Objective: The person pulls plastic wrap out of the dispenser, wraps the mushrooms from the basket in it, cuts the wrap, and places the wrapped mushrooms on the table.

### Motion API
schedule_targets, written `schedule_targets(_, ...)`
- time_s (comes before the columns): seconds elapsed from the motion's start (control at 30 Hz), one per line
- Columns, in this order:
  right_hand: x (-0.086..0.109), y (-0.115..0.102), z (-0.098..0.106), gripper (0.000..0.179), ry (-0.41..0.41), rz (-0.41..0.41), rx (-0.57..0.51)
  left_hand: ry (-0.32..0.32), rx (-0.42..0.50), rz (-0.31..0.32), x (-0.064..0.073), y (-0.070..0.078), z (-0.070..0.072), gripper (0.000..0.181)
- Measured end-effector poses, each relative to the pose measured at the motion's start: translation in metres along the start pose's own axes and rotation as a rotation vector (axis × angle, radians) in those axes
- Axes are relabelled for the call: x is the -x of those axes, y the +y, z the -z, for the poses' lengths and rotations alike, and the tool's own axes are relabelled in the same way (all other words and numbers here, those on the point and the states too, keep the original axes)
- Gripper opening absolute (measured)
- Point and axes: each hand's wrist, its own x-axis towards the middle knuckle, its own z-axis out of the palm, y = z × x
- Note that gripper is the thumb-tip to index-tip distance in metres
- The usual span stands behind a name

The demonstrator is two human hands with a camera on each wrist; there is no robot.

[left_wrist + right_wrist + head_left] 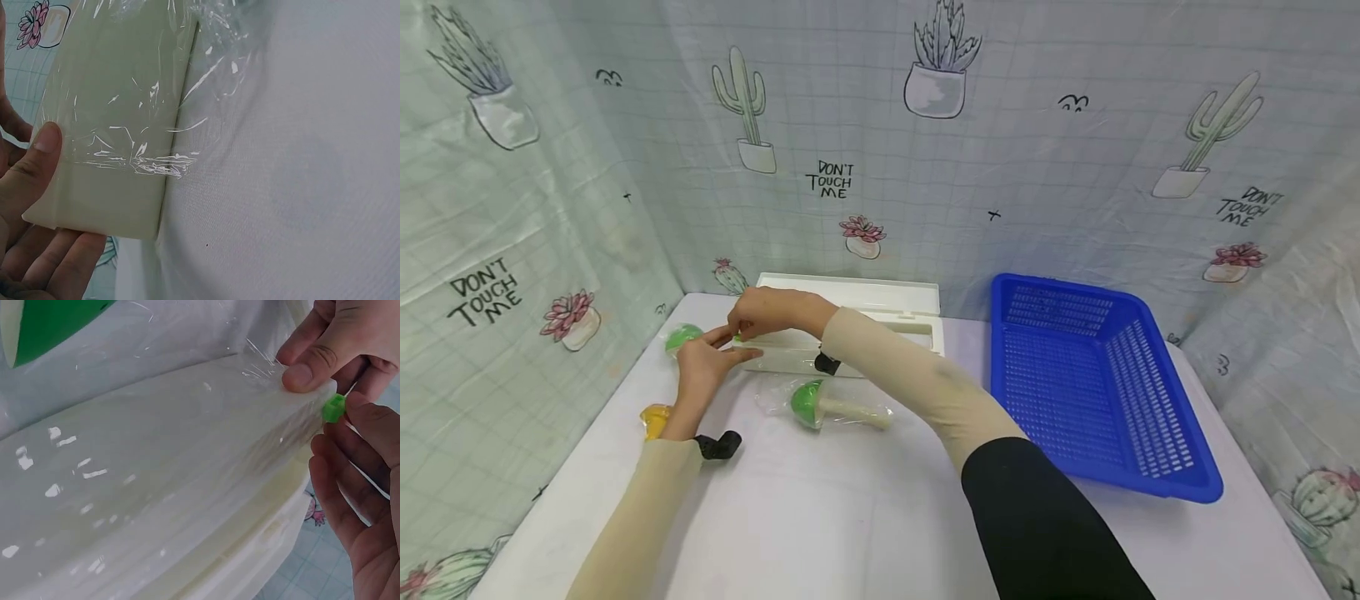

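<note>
A long white cling film dispenser box (778,361) lies at the back of the table, its lid (850,292) raised behind it. My left hand (702,375) grips the box's left end, thumb (39,153) on the front face over the clear film (134,119) and fingers underneath. My right hand (781,309) reaches across to the same end. There it pinches a small bright green plastic piece (334,408) at the box's edge, between thumb and fingertips. In front of the box lies a green-capped mushroom-shaped thing (806,403) wrapped in film, its pale stem pointing right.
A blue plastic basket (1060,392) stands on the right of the table. Left of my left hand are another green-capped thing (682,337) and a yellow thing (656,419) partly hidden by my wrist. A patterned curtain (880,150) hangs close behind the box.
</note>
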Motion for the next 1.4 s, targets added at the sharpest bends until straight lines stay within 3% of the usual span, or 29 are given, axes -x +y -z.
schedule_targets(0.37,0.008,0.003,-0.009,0.019,0.081,-0.087,-0.03,-0.002,0.016,-0.035,-0.001,0.006,-0.008,0.063)
schedule_targets(0.6,0.015,0.007,-0.009,0.008,0.07,-0.122,-0.04,0.013,-0.024,-0.074,-0.001,0.006,-0.012,0.06)
schedule_targets(0.8,0.035,0.014,-0.008,0.012,0.026,-0.146,-0.031,0.026,-0.041,-0.044,-0.001,0.007,-0.014,0.062)
schedule_targets(0.93,0.07,0.02,-0.005,0.016,-0.026,-0.16,0.005,0.012,-0.025,-0.022,-0.001,0.007,-0.009,0.062)
schedule_targets(1.1,0.141,0.039,-0.008,0.027,-0.087,-0.179,-0.042,0.016,-0.025,-0.006,0.0,0.005,-0.003,0.063)
schedule_targets(1.23,0.2,0.05,-0.006,0.032,-0.205,-0.281,-0.058,0.009,-0.033,-0.005,-0.001,0.005,-0.002,0.064)
schedule_targets(1.4,0.239,0.051,-0.006,0.026,-0.262,-0.397,-0.071,0.022,-0.038,-0.015,-0.001,0.005,-0.007,0.063)
